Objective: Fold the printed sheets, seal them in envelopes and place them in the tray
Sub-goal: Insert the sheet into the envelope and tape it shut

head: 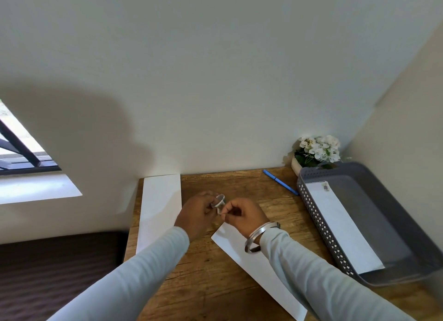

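So far one envelope (340, 225) lies in the tray (393, 225) at the table's right edge, while the left hand (199, 213) grips a tape roll (219, 201) and the right hand (242, 215) pinches its end above another envelope (254, 268), not yet sealed.

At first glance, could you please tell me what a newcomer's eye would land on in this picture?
The two hands meet mid-desk: the left hand holds a tape roll while the right hand pinches its loose end, above a white envelope lying slantwise on the desk. At right a grey tray already holds one envelope. A paper stack lies at the left edge, with a blue pen and white flowers at the back.
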Motion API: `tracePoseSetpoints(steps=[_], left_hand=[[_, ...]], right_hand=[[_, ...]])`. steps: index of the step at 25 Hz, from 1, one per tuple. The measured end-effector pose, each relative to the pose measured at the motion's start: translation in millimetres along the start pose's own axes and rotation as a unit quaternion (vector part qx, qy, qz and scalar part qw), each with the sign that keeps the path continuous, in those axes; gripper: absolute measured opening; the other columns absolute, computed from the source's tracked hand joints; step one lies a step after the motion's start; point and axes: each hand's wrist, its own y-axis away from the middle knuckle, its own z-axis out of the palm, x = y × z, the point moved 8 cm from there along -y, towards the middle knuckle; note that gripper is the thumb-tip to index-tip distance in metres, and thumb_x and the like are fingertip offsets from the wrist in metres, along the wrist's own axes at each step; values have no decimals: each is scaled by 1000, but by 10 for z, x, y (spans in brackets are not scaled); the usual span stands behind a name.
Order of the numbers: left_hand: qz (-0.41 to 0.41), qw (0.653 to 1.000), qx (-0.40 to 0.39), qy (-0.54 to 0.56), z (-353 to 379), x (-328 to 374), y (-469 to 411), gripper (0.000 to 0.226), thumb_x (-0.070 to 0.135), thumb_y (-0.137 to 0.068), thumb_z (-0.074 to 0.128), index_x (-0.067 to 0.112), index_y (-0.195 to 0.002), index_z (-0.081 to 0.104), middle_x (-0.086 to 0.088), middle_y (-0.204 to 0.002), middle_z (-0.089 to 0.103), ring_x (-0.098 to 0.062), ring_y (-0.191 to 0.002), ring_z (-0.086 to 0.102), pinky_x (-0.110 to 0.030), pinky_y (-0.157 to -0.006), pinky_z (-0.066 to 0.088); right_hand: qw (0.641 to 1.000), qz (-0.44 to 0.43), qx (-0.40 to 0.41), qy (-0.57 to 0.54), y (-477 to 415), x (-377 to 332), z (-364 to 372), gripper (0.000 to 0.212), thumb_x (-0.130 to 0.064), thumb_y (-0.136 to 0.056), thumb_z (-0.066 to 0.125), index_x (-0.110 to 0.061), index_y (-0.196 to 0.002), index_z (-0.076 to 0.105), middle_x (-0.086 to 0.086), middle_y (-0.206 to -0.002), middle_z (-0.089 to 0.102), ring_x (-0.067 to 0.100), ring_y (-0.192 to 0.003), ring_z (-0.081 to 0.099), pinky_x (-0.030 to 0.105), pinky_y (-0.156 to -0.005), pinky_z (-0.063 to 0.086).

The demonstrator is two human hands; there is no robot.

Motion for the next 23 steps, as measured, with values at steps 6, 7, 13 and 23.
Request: tracePoseSetpoints(steps=[6, 7, 13, 23], left_hand=[[-69, 992, 17, -102, -29, -237, -235, 30, 29, -95, 65, 26, -126, 66, 4, -130, 64, -22, -111, 62, -34, -93, 53], [-78, 990, 20, -112, -40, -260, -270, 30, 32, -96, 64, 27, -126, 66, 3, -131, 64, -23, -112, 63, -35, -95, 53], [-100, 980, 19, -173, -63, -311, -550, 15, 30, -96, 63, 29, -110, 68, 2, -121, 67, -23, -104, 63, -28, -88, 48], [-25, 998, 49, -37, -26, -164, -444, 17, 25, -92, 68, 31, -108, 66, 11, -117, 61, -10, -103, 62, -36, -89, 56]], right_hand=[[991, 82, 62, -89, 27, 244, -142, 11, -1, -81, 71, -12, -79, 72, 4, -76, 72, 11, -64, 66, 19, -58, 49], [987, 97, 75, -105, 28, 283, -190, 11, -1, -81, 72, -12, -80, 71, 5, -76, 73, 13, -63, 67, 18, -57, 49], [974, 137, 101, -148, 13, 440, -361, 13, -2, -79, 76, -13, -85, 71, 6, -79, 75, 16, -65, 69, 28, -61, 56], [959, 170, 141, -179, -21, 591, -384, 14, -2, -80, 75, -16, -84, 76, 2, -78, 75, 11, -60, 66, 23, -57, 49]])
